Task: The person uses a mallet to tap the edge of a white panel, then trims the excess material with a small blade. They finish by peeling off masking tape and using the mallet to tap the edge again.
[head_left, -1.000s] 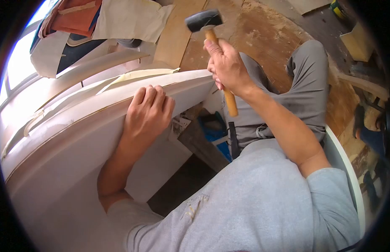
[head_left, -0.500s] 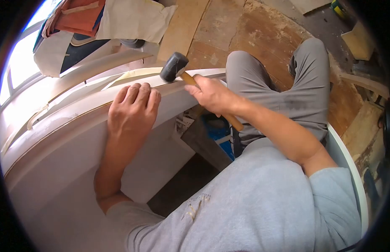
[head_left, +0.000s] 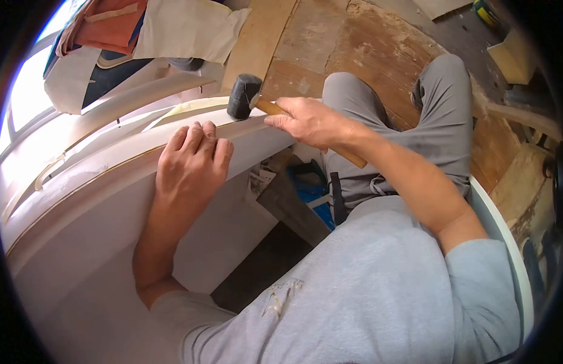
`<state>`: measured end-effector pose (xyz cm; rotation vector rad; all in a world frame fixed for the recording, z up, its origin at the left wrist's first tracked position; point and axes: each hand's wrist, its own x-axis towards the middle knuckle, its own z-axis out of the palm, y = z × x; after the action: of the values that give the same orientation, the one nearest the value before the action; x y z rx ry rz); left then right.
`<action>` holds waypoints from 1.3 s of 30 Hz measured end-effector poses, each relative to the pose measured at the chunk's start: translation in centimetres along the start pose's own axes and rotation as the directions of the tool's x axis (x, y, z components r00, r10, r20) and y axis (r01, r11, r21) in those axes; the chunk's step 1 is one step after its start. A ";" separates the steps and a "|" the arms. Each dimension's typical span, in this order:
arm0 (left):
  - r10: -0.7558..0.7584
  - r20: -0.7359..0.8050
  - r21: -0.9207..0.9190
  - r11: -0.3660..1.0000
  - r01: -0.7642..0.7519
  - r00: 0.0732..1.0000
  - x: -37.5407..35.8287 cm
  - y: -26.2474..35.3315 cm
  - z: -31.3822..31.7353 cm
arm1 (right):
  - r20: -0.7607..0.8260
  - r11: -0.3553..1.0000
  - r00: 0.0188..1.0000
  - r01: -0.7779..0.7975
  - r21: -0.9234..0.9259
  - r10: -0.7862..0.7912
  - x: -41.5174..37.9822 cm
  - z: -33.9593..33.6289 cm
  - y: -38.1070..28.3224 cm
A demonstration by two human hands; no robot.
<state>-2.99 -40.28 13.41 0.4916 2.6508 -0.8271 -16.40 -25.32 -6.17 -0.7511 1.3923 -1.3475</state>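
Grips a mallet [head_left: 244, 97] with a black, barrel-shaped head and a smooth wooden handle, closing the right hand [head_left: 308, 123] round the wood. Holds the head at a long, curved, matte white rim [head_left: 123, 143], contact unclear. Rests the left hand [head_left: 193, 158] on that rim, with bent, slightly parted fingers. Beyond the rim, scuffed brown floorboards [head_left: 378, 67].

Wooden floor [head_left: 360, 60]: surface worn; pale debris [head_left: 408, 37] scattered right of the plywood strip [head_left: 257, 45], which lies flat. Well right of that strip: angular plywood offcut [head_left: 513, 59]; yellow-and-green item [head_left: 486, 13], identity undetermined.
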 end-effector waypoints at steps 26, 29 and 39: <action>0.055 0.099 -0.153 0.987 -0.040 0.994 1.5 1.4 3.0 | -0.249 0.980 0.967 0.003 0.198 0.048 0.4 0.2 1.9; 0.065 0.102 -0.156 0.987 -0.048 0.993 1.5 1.3 2.9 | -0.175 0.994 0.983 0.071 0.084 -0.055 2.0 1.9 5.1; 0.141 0.136 -0.239 0.965 -0.106 0.981 4.8 8.2 10.4 | -0.162 0.920 0.954 -0.186 0.344 0.253 -3.6 -2.5 6.9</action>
<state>-1.85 -39.01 -0.56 0.5056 2.5041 -0.4906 -16.23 -19.93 -12.27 -0.2321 1.3204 -1.4543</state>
